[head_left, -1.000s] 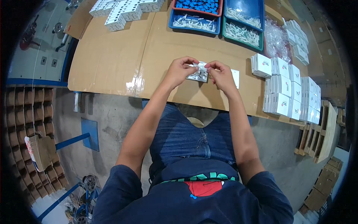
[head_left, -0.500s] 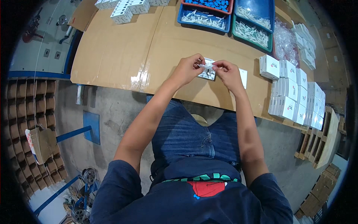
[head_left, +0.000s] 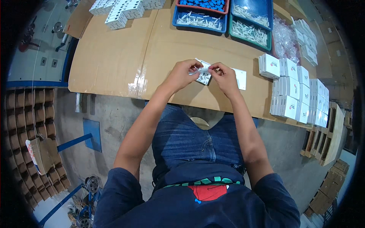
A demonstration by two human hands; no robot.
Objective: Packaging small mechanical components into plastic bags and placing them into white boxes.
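Note:
Both hands are over a small open white box (head_left: 205, 79) with little white pieces in it, near the front edge of the cardboard-covered table (head_left: 110, 60). Between them stretches a translucent whitish strip, perhaps a small plastic bag (head_left: 200, 71). My left hand (head_left: 181, 76) pinches its left end, and my right hand (head_left: 223, 77) grips the other end with thumb and fingers. What exactly lies inside the strip is too small to tell. A flat white square panel, like a lid (head_left: 241, 79), rests on the table just right of my right hand.
Beyond my hands stand a blue tray of white pieces (head_left: 199, 22), a red tray of blue pieces (head_left: 203, 4) and a green tray of white pieces (head_left: 249, 34). White boxes (head_left: 289, 87) are stacked at right; more boxes (head_left: 118, 17) sit far left. Clear bags (head_left: 285, 40) lie behind.
My hands have shifted slightly, the right one drawing nearer the strip's end. More of the open box and the white panel shows. The whole view has moved a little.

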